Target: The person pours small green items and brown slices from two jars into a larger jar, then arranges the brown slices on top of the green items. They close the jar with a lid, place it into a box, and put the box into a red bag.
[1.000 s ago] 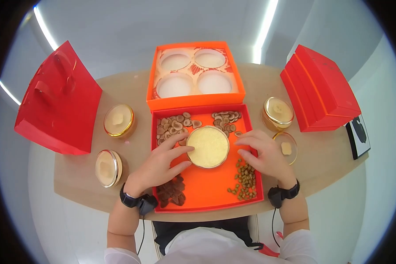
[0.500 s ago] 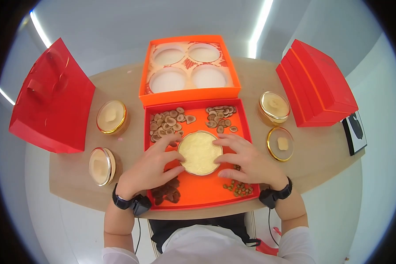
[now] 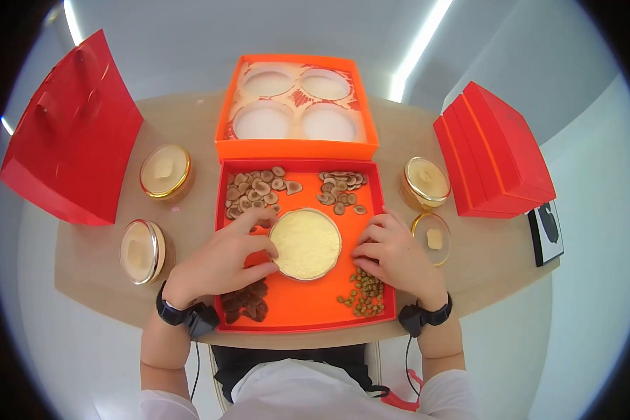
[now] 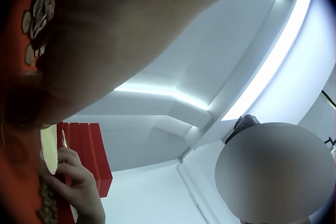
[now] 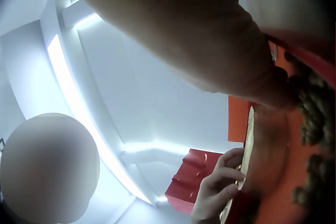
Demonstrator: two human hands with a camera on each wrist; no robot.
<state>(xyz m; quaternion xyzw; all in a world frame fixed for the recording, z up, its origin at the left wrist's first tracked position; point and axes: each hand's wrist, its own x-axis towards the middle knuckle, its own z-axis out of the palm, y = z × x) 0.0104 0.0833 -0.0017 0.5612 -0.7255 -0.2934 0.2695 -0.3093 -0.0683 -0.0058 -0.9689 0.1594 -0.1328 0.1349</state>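
Note:
An open round jar of pale yellow contents stands upright in the middle of a red-rimmed tray with an orange floor. My left hand touches the jar's left side with spread, slightly bent fingers. My right hand, its fingers bent and apart from the jar, is at the tray's right side, over the upper edge of a pile of green pods. Brown round slices lie at the back left, more slices at the back right, and dark pieces at the front left.
Behind the tray is an orange box with round recesses. Two lidded jars stand left, another right, beside a loose lid. A red bag and red boxes flank them.
My right hand reached the jar's right side half a second ago and has now moved off it to the right. The left hand remains at the jar. The head view has shifted.

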